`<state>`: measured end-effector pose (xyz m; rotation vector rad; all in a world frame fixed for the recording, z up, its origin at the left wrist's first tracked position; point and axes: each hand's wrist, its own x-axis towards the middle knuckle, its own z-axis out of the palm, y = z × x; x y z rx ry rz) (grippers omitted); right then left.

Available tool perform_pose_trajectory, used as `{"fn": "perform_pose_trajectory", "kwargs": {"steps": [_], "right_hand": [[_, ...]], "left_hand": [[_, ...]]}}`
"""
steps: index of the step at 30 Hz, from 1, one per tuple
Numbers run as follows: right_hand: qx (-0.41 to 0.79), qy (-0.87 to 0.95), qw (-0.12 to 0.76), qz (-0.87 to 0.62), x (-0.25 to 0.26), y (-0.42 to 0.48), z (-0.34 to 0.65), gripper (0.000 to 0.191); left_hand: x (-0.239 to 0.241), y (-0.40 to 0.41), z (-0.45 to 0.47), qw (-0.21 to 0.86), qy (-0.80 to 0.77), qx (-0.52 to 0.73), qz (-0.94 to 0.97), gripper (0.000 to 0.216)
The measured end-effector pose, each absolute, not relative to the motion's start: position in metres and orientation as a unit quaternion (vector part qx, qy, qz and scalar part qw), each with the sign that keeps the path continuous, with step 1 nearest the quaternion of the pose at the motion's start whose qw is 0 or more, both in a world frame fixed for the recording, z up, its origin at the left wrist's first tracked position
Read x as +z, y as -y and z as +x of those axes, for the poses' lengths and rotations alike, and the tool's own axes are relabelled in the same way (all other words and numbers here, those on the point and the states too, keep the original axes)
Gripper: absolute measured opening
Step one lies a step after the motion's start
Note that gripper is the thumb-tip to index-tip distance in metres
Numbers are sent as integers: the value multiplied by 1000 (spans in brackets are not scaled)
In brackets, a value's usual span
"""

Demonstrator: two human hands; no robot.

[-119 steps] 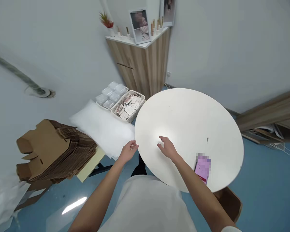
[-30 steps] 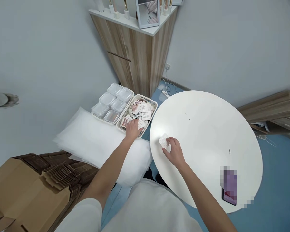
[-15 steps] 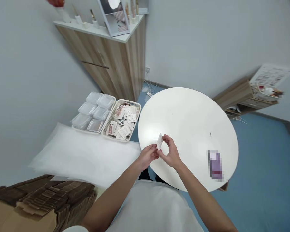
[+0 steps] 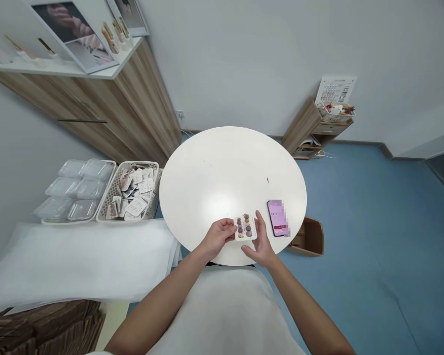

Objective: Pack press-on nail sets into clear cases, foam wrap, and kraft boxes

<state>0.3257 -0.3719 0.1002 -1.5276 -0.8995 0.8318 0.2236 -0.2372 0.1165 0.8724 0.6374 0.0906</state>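
**A:** What's up with the card?

**B:** It's held over the table's near edge, dots face up. The left hand pinches one side, and the right hand cups the other with fingers half curled. Looks like the inspecting stage to me. Anything further needs one hand let go, I'd guess. A phone lies on the table too.

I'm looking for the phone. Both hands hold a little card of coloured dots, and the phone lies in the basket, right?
No. The head view shows the phone on the white table, beside the card, not in the basket. The left hand and right hand do hold the card.
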Motion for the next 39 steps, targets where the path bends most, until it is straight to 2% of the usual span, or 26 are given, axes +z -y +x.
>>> {"fn": "perform_pose_trajectory", "kwargs": {"steps": [3, 7, 13, 23, 28, 39], "right_hand": [[372, 359, 591, -619, 95, 391, 350, 83], [396, 303, 595, -630, 94, 394, 381, 54], [473, 279, 581, -601, 100, 381, 398, 35], [450, 302, 534, -649, 100, 378, 407, 37], [433, 286, 548, -656, 97, 375, 403, 40], [421, 267, 548, -671, 102, 363, 392, 34]], "left_hand": [[119, 246, 236, 797, -322, 77, 506, 22], [118, 255, 246, 740, -346, 109, 566, 21], [117, 274, 250, 763, -370, 117, 518, 23], [113, 263, 239, 745, -374, 78, 547, 22], [108, 259, 238, 746, -354, 74, 559, 21], [106, 233, 234, 729, -322, 78, 598, 16]]}}
